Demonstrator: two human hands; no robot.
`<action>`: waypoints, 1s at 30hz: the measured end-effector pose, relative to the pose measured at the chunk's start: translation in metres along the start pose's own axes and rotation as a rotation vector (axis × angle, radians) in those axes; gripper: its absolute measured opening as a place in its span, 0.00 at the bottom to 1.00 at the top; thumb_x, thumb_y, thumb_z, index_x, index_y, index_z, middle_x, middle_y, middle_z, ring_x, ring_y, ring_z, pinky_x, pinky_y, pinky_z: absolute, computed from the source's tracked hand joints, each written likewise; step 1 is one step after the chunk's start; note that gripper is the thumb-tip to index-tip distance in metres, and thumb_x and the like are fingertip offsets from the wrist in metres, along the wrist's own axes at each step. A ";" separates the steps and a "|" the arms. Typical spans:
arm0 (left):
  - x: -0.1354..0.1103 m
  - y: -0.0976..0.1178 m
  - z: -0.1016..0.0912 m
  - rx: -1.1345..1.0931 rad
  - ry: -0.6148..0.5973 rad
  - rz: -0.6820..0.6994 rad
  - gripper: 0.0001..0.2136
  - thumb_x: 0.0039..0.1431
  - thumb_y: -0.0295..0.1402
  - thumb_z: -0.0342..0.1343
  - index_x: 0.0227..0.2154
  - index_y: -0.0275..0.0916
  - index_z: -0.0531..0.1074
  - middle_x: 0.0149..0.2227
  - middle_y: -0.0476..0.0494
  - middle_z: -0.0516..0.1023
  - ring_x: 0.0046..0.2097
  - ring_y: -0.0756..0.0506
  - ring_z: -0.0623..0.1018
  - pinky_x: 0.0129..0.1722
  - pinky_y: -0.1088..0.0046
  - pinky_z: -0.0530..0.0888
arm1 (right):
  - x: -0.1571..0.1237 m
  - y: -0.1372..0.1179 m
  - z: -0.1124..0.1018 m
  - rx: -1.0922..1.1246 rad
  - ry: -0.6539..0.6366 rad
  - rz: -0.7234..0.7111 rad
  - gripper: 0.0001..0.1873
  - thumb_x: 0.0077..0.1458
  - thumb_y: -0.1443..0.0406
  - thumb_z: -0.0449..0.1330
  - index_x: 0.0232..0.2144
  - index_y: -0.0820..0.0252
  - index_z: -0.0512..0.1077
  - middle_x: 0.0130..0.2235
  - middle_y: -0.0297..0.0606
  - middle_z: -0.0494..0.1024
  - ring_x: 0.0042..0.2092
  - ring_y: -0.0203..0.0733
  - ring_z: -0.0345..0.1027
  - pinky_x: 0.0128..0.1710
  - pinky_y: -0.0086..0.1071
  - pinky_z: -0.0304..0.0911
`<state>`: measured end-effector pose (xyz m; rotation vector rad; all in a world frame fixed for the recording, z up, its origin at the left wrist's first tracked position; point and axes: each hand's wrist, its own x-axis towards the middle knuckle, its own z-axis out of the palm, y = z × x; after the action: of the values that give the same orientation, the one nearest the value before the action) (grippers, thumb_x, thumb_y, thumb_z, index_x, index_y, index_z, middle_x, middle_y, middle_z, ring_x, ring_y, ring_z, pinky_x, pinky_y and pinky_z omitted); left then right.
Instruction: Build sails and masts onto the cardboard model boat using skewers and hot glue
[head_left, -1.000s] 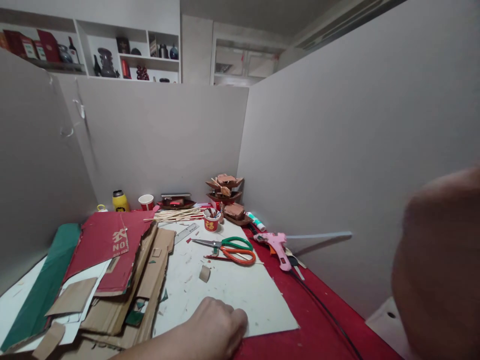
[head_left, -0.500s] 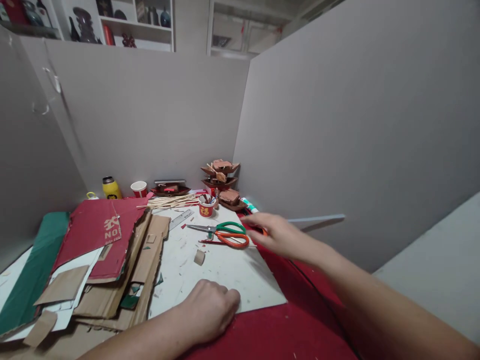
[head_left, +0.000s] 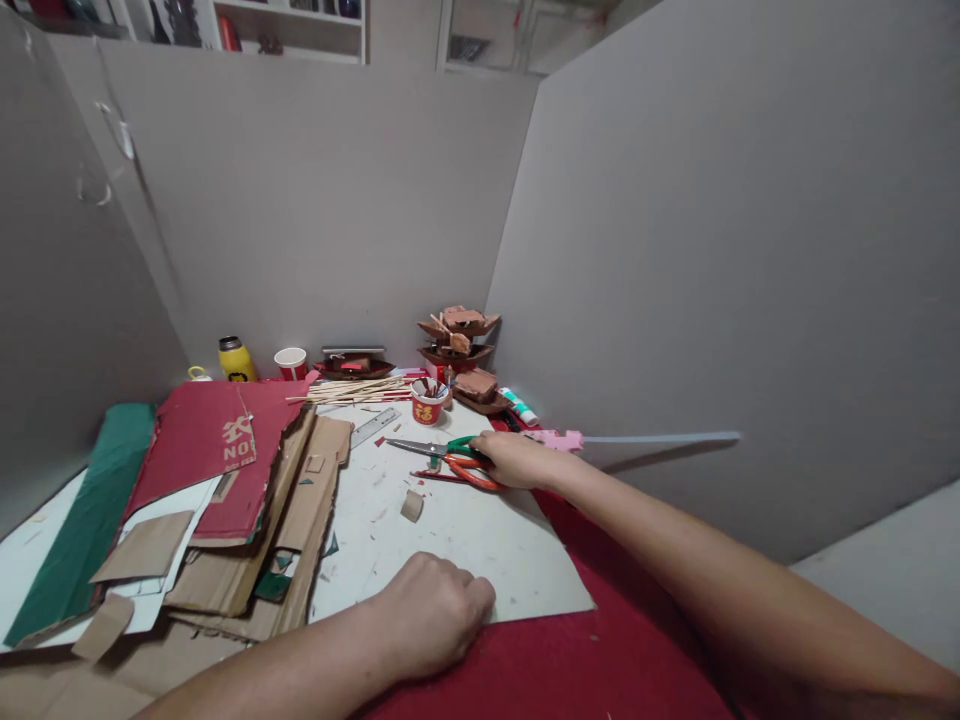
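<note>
My right hand (head_left: 514, 460) reaches across the white board (head_left: 487, 560) and its fingers curl over the handles of the green and orange scissors (head_left: 411, 446), whose blades point left. My left hand (head_left: 435, 610) rests as a loose fist on the near edge of the board; what it holds, if anything, is hidden. A small cardboard scrap (head_left: 411, 505) lies between the two hands. A pink glue gun (head_left: 556, 439) with a clear glue stick lies just behind my right hand.
A pile of cardboard sheets (head_left: 300, 520), a red carton (head_left: 202, 440) and green paper (head_left: 82, 520) fill the left. At the back stand a red cup (head_left: 429, 405), skewers (head_left: 352, 392), a ruler (head_left: 373, 428), a yellow bottle (head_left: 235, 360) and a tiered cardboard model (head_left: 459, 345). Grey partitions enclose the desk.
My right hand came in from the right, passed over the glue gun and landed on the scissors' handles. The left fist stayed on the board. The view tilted down.
</note>
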<state>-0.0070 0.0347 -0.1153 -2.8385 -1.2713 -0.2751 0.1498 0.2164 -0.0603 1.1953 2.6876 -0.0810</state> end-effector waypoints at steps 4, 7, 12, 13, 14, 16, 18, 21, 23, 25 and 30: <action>0.000 0.003 0.000 -0.024 0.048 -0.036 0.08 0.65 0.34 0.45 0.34 0.39 0.67 0.27 0.45 0.78 0.26 0.44 0.76 0.24 0.69 0.66 | -0.001 -0.001 -0.006 -0.042 -0.010 0.033 0.15 0.62 0.60 0.58 0.48 0.62 0.69 0.48 0.42 0.73 0.44 0.42 0.71 0.44 0.42 0.70; 0.000 0.003 -0.002 -0.047 0.093 -0.083 0.09 0.66 0.35 0.44 0.33 0.40 0.67 0.27 0.45 0.77 0.28 0.44 0.76 0.27 0.68 0.69 | -0.016 -0.006 -0.015 -0.044 0.054 0.034 0.13 0.61 0.59 0.59 0.41 0.64 0.72 0.41 0.41 0.76 0.40 0.43 0.72 0.41 0.40 0.68; 0.002 0.002 -0.007 -0.073 0.215 -0.277 0.07 0.62 0.27 0.45 0.37 0.38 0.68 0.42 0.36 0.76 0.46 0.38 0.75 0.45 0.59 0.72 | -0.057 -0.008 -0.017 0.067 0.190 0.043 0.12 0.54 0.57 0.60 0.30 0.61 0.71 0.31 0.44 0.77 0.33 0.45 0.70 0.31 0.32 0.60; 0.002 0.001 -0.007 -0.076 0.240 -0.315 0.09 0.61 0.27 0.45 0.41 0.37 0.68 0.47 0.33 0.75 0.52 0.36 0.72 0.50 0.55 0.70 | -0.065 -0.008 -0.016 0.104 0.213 0.043 0.13 0.55 0.56 0.58 0.30 0.60 0.70 0.31 0.42 0.76 0.32 0.44 0.69 0.30 0.31 0.59; 0.002 0.000 -0.007 -0.082 0.259 -0.353 0.12 0.61 0.26 0.46 0.45 0.37 0.67 0.52 0.32 0.72 0.57 0.34 0.68 0.55 0.52 0.67 | -0.073 -0.010 -0.015 0.137 0.230 0.041 0.13 0.56 0.55 0.56 0.30 0.60 0.70 0.30 0.40 0.76 0.32 0.42 0.68 0.30 0.31 0.59; 0.002 -0.002 -0.005 -0.115 0.273 -0.431 0.18 0.58 0.27 0.49 0.52 0.36 0.65 0.59 0.30 0.67 0.64 0.31 0.59 0.59 0.46 0.62 | -0.088 -0.014 -0.013 0.257 0.304 0.006 0.14 0.59 0.55 0.53 0.29 0.59 0.67 0.29 0.37 0.74 0.31 0.40 0.66 0.29 0.29 0.59; 0.002 -0.006 -0.003 -0.161 0.262 -0.501 0.21 0.57 0.28 0.50 0.55 0.36 0.64 0.60 0.28 0.64 0.64 0.29 0.58 0.58 0.44 0.62 | -0.099 -0.021 -0.014 0.459 0.454 -0.086 0.14 0.59 0.55 0.52 0.27 0.58 0.64 0.28 0.34 0.70 0.30 0.37 0.63 0.28 0.27 0.59; 0.003 -0.010 -0.003 -0.168 0.228 -0.530 0.19 0.57 0.30 0.51 0.53 0.35 0.66 0.58 0.28 0.67 0.60 0.30 0.64 0.57 0.45 0.64 | -0.108 -0.026 -0.013 0.734 0.738 -0.204 0.14 0.57 0.58 0.57 0.24 0.57 0.59 0.24 0.29 0.62 0.26 0.34 0.56 0.24 0.27 0.55; 0.005 -0.011 -0.006 -0.139 0.206 -0.509 0.14 0.58 0.30 0.50 0.48 0.37 0.69 0.54 0.32 0.71 0.57 0.33 0.67 0.56 0.50 0.66 | -0.109 -0.023 -0.010 0.783 0.885 -0.223 0.15 0.56 0.61 0.58 0.22 0.56 0.57 0.23 0.28 0.59 0.24 0.33 0.53 0.24 0.27 0.54; 0.008 -0.011 -0.008 -0.113 0.190 -0.489 0.12 0.60 0.29 0.49 0.45 0.40 0.70 0.50 0.37 0.74 0.54 0.37 0.70 0.55 0.56 0.68 | -0.107 -0.016 -0.005 0.787 0.988 -0.223 0.15 0.56 0.63 0.57 0.21 0.56 0.56 0.22 0.27 0.57 0.24 0.33 0.52 0.24 0.28 0.53; 0.012 -0.016 -0.011 -0.044 0.179 -0.536 0.16 0.62 0.27 0.46 0.52 0.38 0.65 0.51 0.33 0.71 0.52 0.39 0.71 0.52 0.59 0.70 | -0.104 0.001 0.001 0.819 1.118 -0.225 0.16 0.56 0.65 0.56 0.20 0.56 0.56 0.20 0.26 0.55 0.22 0.32 0.49 0.23 0.28 0.51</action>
<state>-0.0121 0.0532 -0.1035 -2.3774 -1.9716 -0.5523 0.2191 0.1412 -0.0401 1.3663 3.9857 -0.8492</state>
